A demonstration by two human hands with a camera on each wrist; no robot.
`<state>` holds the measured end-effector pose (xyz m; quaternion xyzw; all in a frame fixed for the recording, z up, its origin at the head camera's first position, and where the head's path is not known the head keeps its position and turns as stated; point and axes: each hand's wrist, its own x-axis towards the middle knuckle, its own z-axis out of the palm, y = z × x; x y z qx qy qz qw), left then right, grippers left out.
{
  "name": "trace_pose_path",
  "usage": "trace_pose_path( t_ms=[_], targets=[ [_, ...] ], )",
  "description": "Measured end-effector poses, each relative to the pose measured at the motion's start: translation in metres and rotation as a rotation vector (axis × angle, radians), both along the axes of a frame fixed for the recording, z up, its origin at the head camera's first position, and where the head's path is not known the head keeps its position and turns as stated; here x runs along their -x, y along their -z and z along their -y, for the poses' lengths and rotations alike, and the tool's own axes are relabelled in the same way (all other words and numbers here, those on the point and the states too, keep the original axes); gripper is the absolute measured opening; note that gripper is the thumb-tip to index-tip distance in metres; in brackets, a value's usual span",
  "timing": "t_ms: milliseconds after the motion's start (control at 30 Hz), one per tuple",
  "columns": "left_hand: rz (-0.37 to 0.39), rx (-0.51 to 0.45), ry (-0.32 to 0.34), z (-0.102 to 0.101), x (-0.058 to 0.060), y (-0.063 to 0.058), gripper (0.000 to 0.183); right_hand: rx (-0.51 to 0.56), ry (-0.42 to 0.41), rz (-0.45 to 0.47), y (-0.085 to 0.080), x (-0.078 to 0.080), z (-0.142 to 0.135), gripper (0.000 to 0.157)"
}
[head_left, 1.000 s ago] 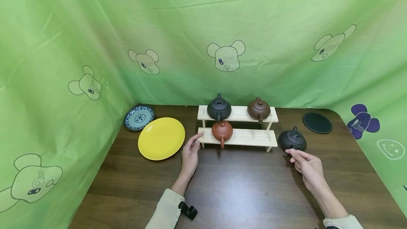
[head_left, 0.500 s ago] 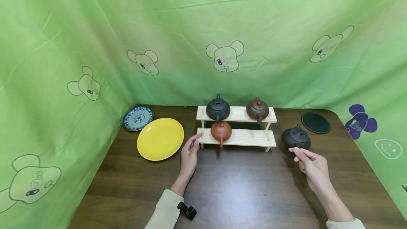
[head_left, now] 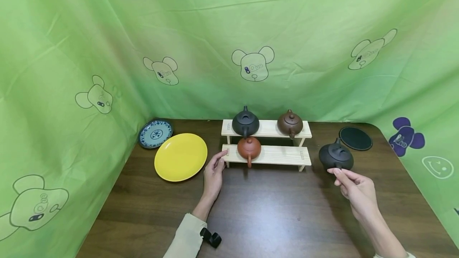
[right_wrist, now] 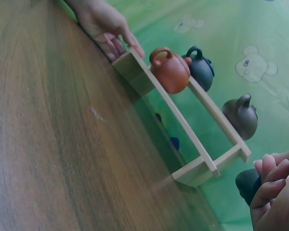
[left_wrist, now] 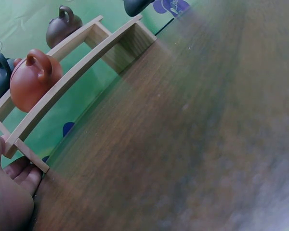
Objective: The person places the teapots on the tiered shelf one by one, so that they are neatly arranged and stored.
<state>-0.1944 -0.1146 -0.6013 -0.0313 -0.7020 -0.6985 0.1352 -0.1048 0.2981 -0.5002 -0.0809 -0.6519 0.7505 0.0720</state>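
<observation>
My right hand point(head_left: 358, 194) pinches the handle of a black teapot point(head_left: 336, 156) right of the wooden stand; it appears raised off the table. In the right wrist view, fingers hide most of this teapot point(right_wrist: 248, 185). My left hand point(head_left: 213, 178) grips the left end of the two-tier wooden stand point(head_left: 283, 154), at the lower shelf. In the left wrist view, fingers point(left_wrist: 26, 175) lie against the stand's leg. A reddish-orange teapot point(head_left: 249, 147) sits on the lower shelf's left part. On the upper shelf stand another black teapot point(head_left: 245, 122) at left and a dark brown teapot point(head_left: 289, 122) at right.
A yellow plate point(head_left: 181, 157) lies left of the stand, beside a blue patterned plate point(head_left: 155, 133). A dark round mat or plate point(head_left: 356, 138) lies behind the held teapot. Green curtain point(head_left: 201, 23) encloses the back and sides of the wooden table point(head_left: 265, 210).
My right hand has carried the black teapot slightly right, away from the stand's end. My left hand stays on the stand, and the other teapots keep their places.
</observation>
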Motion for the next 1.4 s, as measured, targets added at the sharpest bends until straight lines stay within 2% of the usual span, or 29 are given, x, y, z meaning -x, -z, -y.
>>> trace_pose_path(
  t_ms=[300,467,667,900,1100,1200,1300,1400],
  targets=[
    [-0.024,-0.001,-0.004,-0.001,-0.002,-0.003,0.028,-0.026,-0.025,-0.009,-0.005,-0.006,0.008,0.022],
    [-0.022,0.007,0.006,0.0,-0.001,0.001,0.026,-0.023,-0.041,-0.013,-0.006,-0.01,0.015,0.024],
    [0.044,-0.046,0.026,0.001,0.003,0.008,0.025,-0.025,-0.071,-0.01,-0.009,-0.013,0.022,0.024],
    [-0.036,0.009,0.018,0.002,0.002,0.008,0.027,-0.074,-0.087,0.007,-0.009,-0.015,0.031,0.02],
    [0.019,-0.026,0.028,0.002,0.004,0.013,0.026,-0.102,-0.105,0.015,-0.009,-0.016,0.041,0.021],
    [0.01,-0.022,0.022,0.002,0.003,0.009,0.025,-0.102,-0.121,0.013,-0.009,-0.016,0.045,0.02],
    [-0.002,-0.007,0.009,-0.001,-0.004,-0.005,0.026,-0.113,-0.137,0.016,-0.01,-0.016,0.049,0.019],
    [0.002,-0.019,0.011,-0.001,-0.005,-0.007,0.026,-0.127,-0.15,0.021,-0.01,-0.016,0.054,0.018]
  ],
)
